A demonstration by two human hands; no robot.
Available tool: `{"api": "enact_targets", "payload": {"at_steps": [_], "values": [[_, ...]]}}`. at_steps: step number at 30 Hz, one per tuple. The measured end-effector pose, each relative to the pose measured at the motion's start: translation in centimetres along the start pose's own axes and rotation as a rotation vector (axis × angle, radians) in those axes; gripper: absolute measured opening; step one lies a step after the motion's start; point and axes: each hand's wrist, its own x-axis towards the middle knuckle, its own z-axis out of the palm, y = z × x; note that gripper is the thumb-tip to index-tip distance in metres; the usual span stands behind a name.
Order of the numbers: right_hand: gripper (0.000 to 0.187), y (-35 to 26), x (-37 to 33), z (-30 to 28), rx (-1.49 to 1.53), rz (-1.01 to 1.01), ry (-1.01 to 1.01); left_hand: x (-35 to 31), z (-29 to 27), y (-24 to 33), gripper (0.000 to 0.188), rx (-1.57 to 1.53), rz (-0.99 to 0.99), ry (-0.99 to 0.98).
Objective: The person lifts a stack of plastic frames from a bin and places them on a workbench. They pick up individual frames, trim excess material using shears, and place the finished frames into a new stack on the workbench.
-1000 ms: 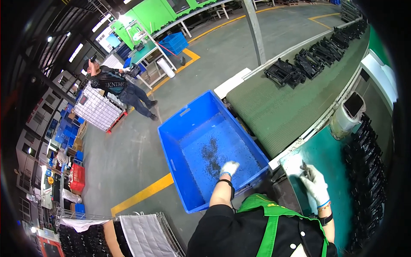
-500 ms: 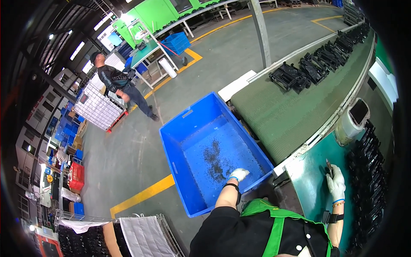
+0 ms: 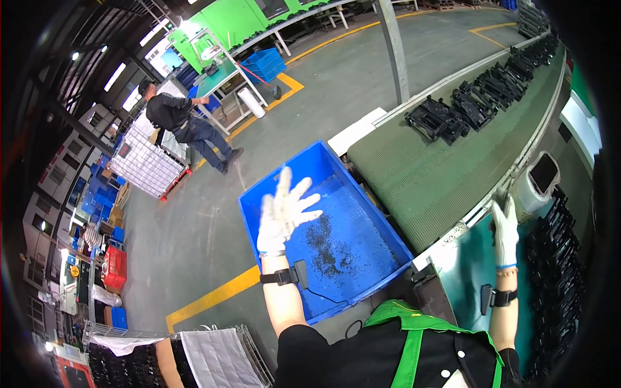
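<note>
Blue plastic bin (image 3: 362,194), rectangular, open top, sits on the grey concrete floor (image 3: 194,226) directly below the raised left hand (image 3: 281,210). Left hand wears a white knit glove, fingers (image 3: 304,189) spread wide, released, grasping nothing. It hangs in the air above the bin's left half, not touching rim or wall. Black wrist strap with a small sensor block (image 3: 288,276) sits just under the glove cuff.

Bin floor carries a scatter of dark debris specks (image 3: 330,249), down and to the right of the left fingertips, well clear of them.

Right hand (image 3: 506,226), also white-gloved, reaches up over the teal bench top (image 3: 469,271). Fingers held together and extended, pointing toward the grey cylindrical canister with dark opening (image 3: 540,181) just beyond the fingertips; cannot tell if they touch it. Nothing visibly gripped. Black band on that wrist too.

Green ribbed conveyor belt (image 3: 440,174) runs between the two hands, right of the bin. Black moulded plastic parts (image 3: 479,107) lie on it, far up from either set of fingers. More stacked black parts (image 3: 556,271) sit right of the right hand, near it.

Far left of the left fingers: another person in dark clothing (image 3: 181,123) beside a white wire cage trolley (image 3: 149,168).
</note>
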Motion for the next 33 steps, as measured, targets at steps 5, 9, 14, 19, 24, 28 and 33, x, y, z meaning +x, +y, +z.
{"api": "enact_targets", "payload": {"at_steps": [5, 9, 14, 19, 24, 28, 33], "values": [[0.038, -9.8, -4.7, 10.0, 0.125, 0.133, -0.737, -8.0, -1.2, 3.4, 0.086, -0.092, 0.696, 0.498], [0.039, -11.2, -8.5, 13.7, 0.326, -0.062, -1.605, -12.4, -6.8, 3.4, 0.071, -0.284, 1.169, 1.059], [0.034, -9.9, -6.2, 11.3, 0.059, -0.012, -1.211, -4.6, -3.7, -2.9, 0.05, -0.172, 0.551, 0.922], [0.043, -1.4, -2.8, 4.2, -0.004, 0.047, -0.567, 2.2, 0.0, -9.4, 0.059, 1.647, -0.234, 0.675], [0.044, 0.5, -1.6, -3.0, -0.803, -0.296, -0.313, 6.8, 0.9, -11.6, 0.065, 2.057, -0.597, 0.143], [0.039, 2.6, -1.8, -6.2, -0.98, -0.383, -0.21, 10.7, 2.2, -13.7, 0.066, 1.963, -0.625, -0.027], [0.036, 3.1, -2.0, -5.4, -1.035, -0.379, -0.147, 16.7, 1.5, -16.7, 0.066, 1.981, -0.455, -0.115]]}}
